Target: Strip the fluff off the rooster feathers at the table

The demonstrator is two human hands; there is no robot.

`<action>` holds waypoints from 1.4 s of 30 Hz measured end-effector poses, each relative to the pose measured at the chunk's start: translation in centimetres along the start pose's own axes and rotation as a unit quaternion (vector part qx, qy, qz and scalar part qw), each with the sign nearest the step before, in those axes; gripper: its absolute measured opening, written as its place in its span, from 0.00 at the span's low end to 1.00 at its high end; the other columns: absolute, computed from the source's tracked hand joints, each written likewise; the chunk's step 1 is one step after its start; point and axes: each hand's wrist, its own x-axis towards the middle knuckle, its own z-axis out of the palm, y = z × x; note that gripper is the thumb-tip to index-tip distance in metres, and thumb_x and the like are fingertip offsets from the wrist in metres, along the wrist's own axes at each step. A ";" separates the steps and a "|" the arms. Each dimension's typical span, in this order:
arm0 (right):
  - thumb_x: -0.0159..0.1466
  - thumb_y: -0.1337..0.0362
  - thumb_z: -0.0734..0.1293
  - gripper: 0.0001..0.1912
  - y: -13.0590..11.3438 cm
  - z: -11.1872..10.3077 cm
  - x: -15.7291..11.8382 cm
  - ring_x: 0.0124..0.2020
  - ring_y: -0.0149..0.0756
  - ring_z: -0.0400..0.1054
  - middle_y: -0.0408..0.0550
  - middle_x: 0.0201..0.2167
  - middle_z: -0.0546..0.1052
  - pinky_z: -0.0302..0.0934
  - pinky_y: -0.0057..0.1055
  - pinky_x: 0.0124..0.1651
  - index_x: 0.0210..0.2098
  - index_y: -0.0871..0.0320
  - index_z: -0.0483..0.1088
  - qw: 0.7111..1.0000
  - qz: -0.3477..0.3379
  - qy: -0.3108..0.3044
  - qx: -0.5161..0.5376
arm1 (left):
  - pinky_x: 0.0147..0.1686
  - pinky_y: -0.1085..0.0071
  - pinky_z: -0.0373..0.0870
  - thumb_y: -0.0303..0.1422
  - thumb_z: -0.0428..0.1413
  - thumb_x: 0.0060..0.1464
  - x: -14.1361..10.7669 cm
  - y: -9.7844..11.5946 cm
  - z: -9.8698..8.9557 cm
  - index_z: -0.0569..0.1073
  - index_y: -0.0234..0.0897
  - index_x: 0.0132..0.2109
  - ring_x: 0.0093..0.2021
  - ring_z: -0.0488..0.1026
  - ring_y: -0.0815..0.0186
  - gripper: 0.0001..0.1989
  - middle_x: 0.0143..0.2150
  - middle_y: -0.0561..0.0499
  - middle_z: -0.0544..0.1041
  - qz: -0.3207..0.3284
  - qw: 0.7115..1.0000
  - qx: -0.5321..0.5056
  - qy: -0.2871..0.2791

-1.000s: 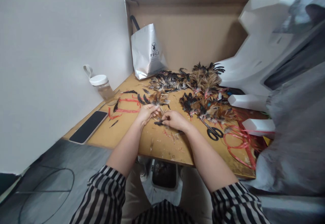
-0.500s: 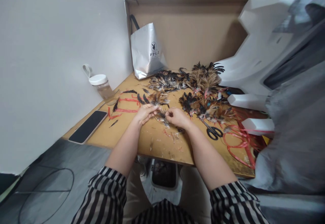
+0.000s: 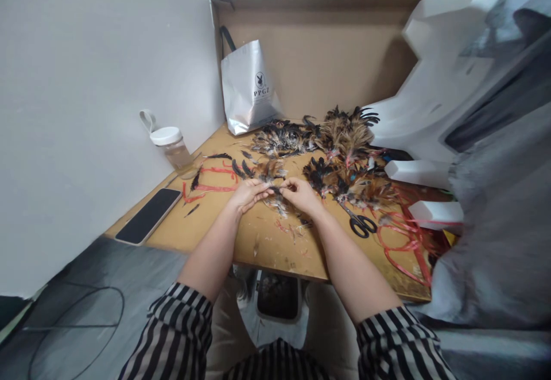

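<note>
Between my two hands, over the middle of the table, is a small dark feather (image 3: pixel 275 189). My left hand (image 3: pixel 250 194) pinches one end of it, thumb on top. The fingertips of my right hand (image 3: pixel 298 194) are closed on its other end. Just behind my left hand lie brown and black feathers (image 3: pixel 267 169), partly covered by the fingers. Loose grey feathers (image 3: pixel 278 205) are spread under my hands. To the right lie bundles of brown and black feathers (image 3: pixel 344 182), and black-handled scissors (image 3: pixel 362 225) rest in front of them.
Red plastic strips (image 3: pixel 217 187) lie at the left, beside a phone (image 3: pixel 148 217) and a lidded jar (image 3: pixel 174 149). A silver bag (image 3: pixel 247 90) stands at the back near more feather piles (image 3: pixel 286 138). Red ribbon (image 3: pixel 404 239) tangles at the right. Below the table edge is a bin (image 3: pixel 279 297).
My right hand has come slightly left and up toward my left hand. A dark feather now spans the space between the fingertips.
</note>
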 end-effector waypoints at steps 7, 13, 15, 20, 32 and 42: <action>0.44 0.57 0.69 0.18 -0.3 1.3 0.2 0.19 0.24 0.59 0.40 0.22 0.70 0.54 0.23 0.23 0.32 0.60 0.66 0.966 0.075 -0.007 0.247 | 0.27 0.85 0.67 0.22 0.56 0.45 0.3 -0.1 0.4 0.73 0.27 0.30 0.26 0.72 0.75 0.02 0.25 0.49 0.74 0.021 0.996 -0.090 0.021; 0.45 0.54 0.68 0.15 0.1 1.6 0.6 0.14 0.24 0.54 0.38 0.13 0.64 0.47 0.22 0.18 0.20 0.59 0.63 0.965 0.090 0.054 0.239 | 0.27 0.84 0.67 0.24 0.57 0.44 0.3 -0.5 0.4 0.73 0.27 0.32 0.27 0.72 0.75 0.05 0.27 0.47 0.75 0.010 0.998 -0.063 -0.013; 0.47 0.54 0.67 0.15 0.2 1.3 0.6 0.14 0.23 0.53 0.38 0.12 0.63 0.46 0.22 0.18 0.20 0.59 0.62 0.972 0.069 0.068 0.215 | 0.26 0.84 0.67 0.25 0.57 0.44 0.4 -0.6 0.2 0.73 0.27 0.33 0.26 0.72 0.74 0.06 0.26 0.47 0.75 0.005 0.999 -0.045 -0.018; 0.48 0.53 0.65 0.15 0.1 0.4 0.5 0.15 0.25 0.53 0.39 0.13 0.63 0.48 0.23 0.20 0.19 0.59 0.62 0.980 0.040 0.084 0.175 | 0.25 0.82 0.67 0.29 0.58 0.44 0.1 -0.5 0.1 0.73 0.26 0.32 0.25 0.72 0.74 0.08 0.29 0.44 0.76 -0.013 0.999 0.024 -0.018; 0.50 0.58 0.63 0.10 -0.2 0.6 0.4 0.14 0.26 0.55 0.39 0.12 0.65 0.47 0.23 0.18 0.21 0.58 0.62 0.988 0.043 0.078 0.127 | 0.22 0.82 0.65 0.32 0.61 0.39 -0.4 -0.4 1.0 0.73 0.26 0.29 0.21 0.70 0.74 0.11 0.23 0.45 0.74 -0.045 0.994 0.087 -0.053; 0.44 0.57 0.68 0.14 0.4 1.5 0.6 0.15 0.25 0.57 0.39 0.16 0.67 0.50 0.22 0.19 0.23 0.59 0.63 0.961 0.089 0.069 0.254 | 0.20 0.82 0.63 0.31 0.61 0.38 -0.2 -0.4 1.0 0.72 0.27 0.26 0.19 0.67 0.77 0.09 0.21 0.49 0.72 -0.006 0.998 0.063 -0.016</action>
